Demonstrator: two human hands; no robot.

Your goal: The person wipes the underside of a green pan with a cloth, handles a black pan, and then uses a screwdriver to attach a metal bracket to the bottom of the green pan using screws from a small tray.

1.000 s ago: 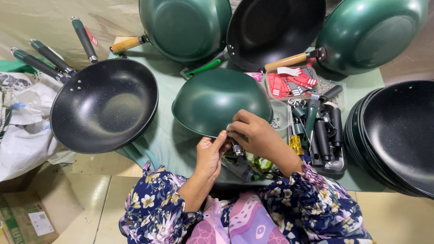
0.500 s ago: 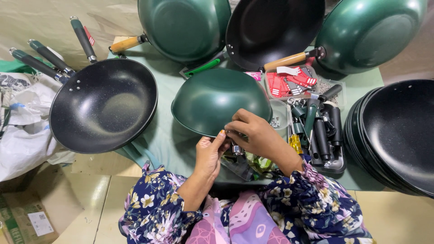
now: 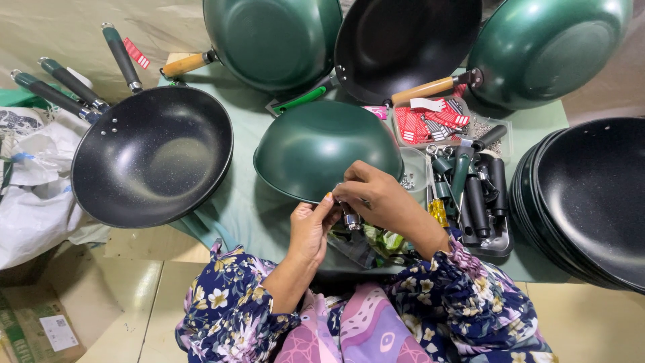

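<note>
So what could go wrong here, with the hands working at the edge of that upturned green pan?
The upturned green pan rests rim-down on its own, so a push from the left hand or right hand could slide it. The small metal part pinched between them could drop among the clutter below. The stack of black pans seems to overhang the table edge.

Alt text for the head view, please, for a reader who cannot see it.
Two hands, left and right, work together on a small metal fitting at the rim of an upturned green wok. More woks ring the table: a black one with a handle at left, a stack at right, and a tray of handles beside the hands.
</note>
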